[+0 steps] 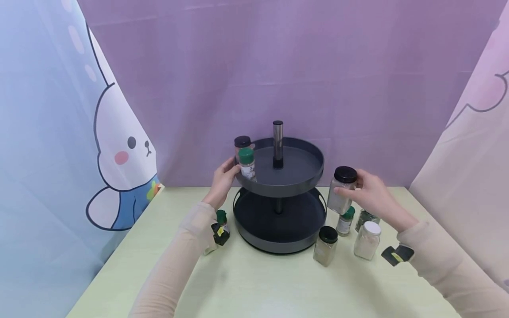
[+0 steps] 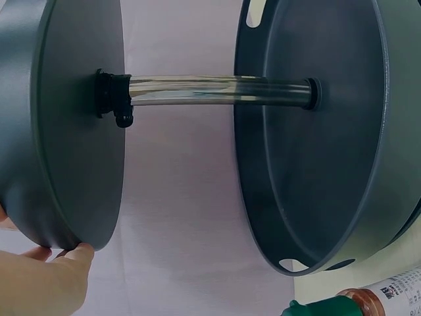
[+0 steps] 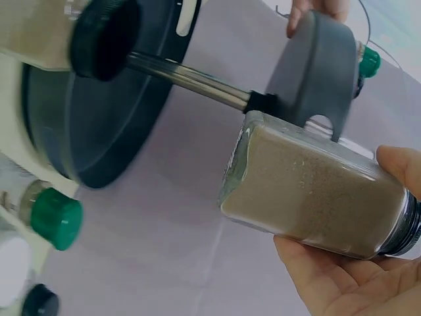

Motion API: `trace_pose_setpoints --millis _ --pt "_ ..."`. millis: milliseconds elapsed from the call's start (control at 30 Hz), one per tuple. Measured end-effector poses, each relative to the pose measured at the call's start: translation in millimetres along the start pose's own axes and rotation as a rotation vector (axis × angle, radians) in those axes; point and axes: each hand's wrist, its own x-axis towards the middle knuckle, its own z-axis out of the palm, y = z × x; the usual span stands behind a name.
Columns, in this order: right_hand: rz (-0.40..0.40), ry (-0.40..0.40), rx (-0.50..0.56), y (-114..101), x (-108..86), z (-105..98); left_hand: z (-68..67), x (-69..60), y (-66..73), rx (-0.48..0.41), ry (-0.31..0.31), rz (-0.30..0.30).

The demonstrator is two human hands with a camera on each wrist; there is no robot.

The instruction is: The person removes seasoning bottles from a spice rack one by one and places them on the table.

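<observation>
A dark grey two-tier round stand has an upper tray and a lower tray on a metal post. My left hand grips the left rim of the upper tray; its fingertips press the wall in the left wrist view. Just by that hand, a green-capped spice jar and a black-capped jar stand on the upper tray. With thumb and fingers, my right hand holds a black-lidded square glass jar of greyish-brown powder. This jar is slightly tilted, off the table, right of the stand.
Right of the stand, the table holds a black-lidded jar, a white-lidded jar, a green-capped jar and a jar with dark green contents. Another green-capped jar is partly hidden by my left wrist. Curtains hang behind.
</observation>
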Motion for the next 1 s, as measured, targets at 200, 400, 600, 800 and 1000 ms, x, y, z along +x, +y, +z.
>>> trace_pose_setpoints --millis 200,400,600,800,1000 --pt "0.016 0.003 0.020 17 -5.3 10 0.5 -0.6 1.2 -0.011 -0.004 -0.001" --pt "0.028 -0.001 0.029 29 -8.5 19 -0.2 -0.5 2.3 -0.021 -0.012 -0.005" --pt "0.023 0.003 0.016 40 -10.7 27 1.2 -7.5 10.3 -0.006 -0.014 -0.006" --pt "0.064 -0.022 0.019 49 -12.7 36 0.9 -2.2 2.2 -0.009 0.001 0.007" --pt "0.089 -0.049 0.028 58 -14.7 44 0.7 -1.9 2.2 -0.014 -0.010 0.004"
